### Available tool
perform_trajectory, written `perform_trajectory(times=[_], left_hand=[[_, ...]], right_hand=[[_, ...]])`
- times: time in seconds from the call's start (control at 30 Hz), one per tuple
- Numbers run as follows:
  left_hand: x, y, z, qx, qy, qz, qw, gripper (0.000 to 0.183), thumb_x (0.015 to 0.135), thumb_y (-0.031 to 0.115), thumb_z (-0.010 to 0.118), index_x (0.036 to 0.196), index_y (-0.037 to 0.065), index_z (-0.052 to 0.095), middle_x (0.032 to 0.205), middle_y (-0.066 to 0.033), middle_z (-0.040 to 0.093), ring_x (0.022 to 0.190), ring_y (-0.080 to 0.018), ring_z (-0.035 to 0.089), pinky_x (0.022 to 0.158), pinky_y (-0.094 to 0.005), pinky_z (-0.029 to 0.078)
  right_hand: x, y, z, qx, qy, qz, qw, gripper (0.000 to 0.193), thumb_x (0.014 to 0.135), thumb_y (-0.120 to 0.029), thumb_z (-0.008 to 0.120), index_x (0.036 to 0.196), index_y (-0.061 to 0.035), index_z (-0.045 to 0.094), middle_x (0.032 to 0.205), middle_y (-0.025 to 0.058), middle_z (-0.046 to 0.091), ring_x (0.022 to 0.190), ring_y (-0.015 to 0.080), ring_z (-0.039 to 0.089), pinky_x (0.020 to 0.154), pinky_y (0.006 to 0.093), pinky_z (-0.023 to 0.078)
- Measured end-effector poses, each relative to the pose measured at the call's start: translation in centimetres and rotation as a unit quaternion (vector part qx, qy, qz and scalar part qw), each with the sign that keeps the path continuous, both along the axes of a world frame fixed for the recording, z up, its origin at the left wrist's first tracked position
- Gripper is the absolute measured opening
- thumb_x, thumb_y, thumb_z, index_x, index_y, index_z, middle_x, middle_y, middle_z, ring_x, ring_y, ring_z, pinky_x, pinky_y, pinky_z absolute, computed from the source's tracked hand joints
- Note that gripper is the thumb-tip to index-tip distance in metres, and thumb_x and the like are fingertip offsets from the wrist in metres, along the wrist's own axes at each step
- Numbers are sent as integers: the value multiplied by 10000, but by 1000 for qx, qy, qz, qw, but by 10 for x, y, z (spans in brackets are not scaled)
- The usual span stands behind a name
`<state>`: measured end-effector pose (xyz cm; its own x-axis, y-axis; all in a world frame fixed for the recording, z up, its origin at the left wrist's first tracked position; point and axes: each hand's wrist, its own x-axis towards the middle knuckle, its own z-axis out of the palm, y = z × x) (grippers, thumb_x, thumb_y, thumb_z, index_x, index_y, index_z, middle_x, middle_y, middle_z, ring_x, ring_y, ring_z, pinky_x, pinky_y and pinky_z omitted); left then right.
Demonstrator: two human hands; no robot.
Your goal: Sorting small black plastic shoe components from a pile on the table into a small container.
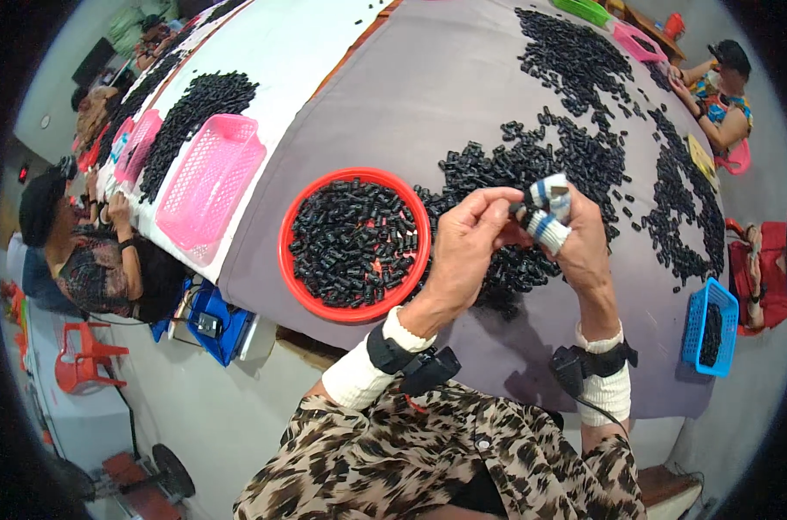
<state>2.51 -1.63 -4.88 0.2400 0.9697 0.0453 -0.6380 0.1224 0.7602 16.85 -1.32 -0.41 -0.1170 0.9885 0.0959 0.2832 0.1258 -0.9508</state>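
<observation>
My left hand is closed in a pinch, with a small black cylindrical piece at its fingertips. Close against it, my right hand is also closed around the same spot. White and blue striped cloth covers the right thumb and forefinger, partly hiding the piece between the hands. Under and beyond both hands spreads a loose heap of similar black pieces. To the left of my left hand stands a round red basket filled with such pieces.
A grey cloth covers my table. A blue basket sits at its right edge. On the white table to the left are a pink basket and more black pieces. One person sits left, another far right.
</observation>
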Motion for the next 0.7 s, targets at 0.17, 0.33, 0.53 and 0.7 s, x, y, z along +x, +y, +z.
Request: perform_trajectory(times=[0.17,0.33,0.53,0.7], left_hand=[[-4,-3,7,19,39,8,999,230,912,123,501,1088,-20,539,889,-64,590,810,-127,586,720,-313,528],[-11,2,8,-8,11,-42,999,222,904,140,522,1064,-10,557,884,-50,592,746,-103,560,689,-309,519],[-9,7,18,-12,-27,-56,998,215,912,159,512,1041,-4,567,889,-59,610,747,-107,577,684,-276,508],[-4,10,21,5,-44,-95,995,256,910,131,508,1123,-9,529,957,-82,612,798,-111,573,719,-257,488]], right_hand=[[-2,-1,4,1,4,-2,1000,161,777,-109,666,858,-30,551,716,-5,570,638,55,513,568,217,431],[2,-6,7,-45,23,6,999,181,774,-132,680,865,-35,557,727,-14,579,632,43,520,567,205,432],[6,-8,11,-27,22,19,999,207,754,-144,699,846,-44,543,721,-26,549,655,36,496,576,202,424],[18,-7,15,25,-27,27,999,226,730,-150,698,842,-31,542,702,-7,547,647,67,472,578,234,414]])
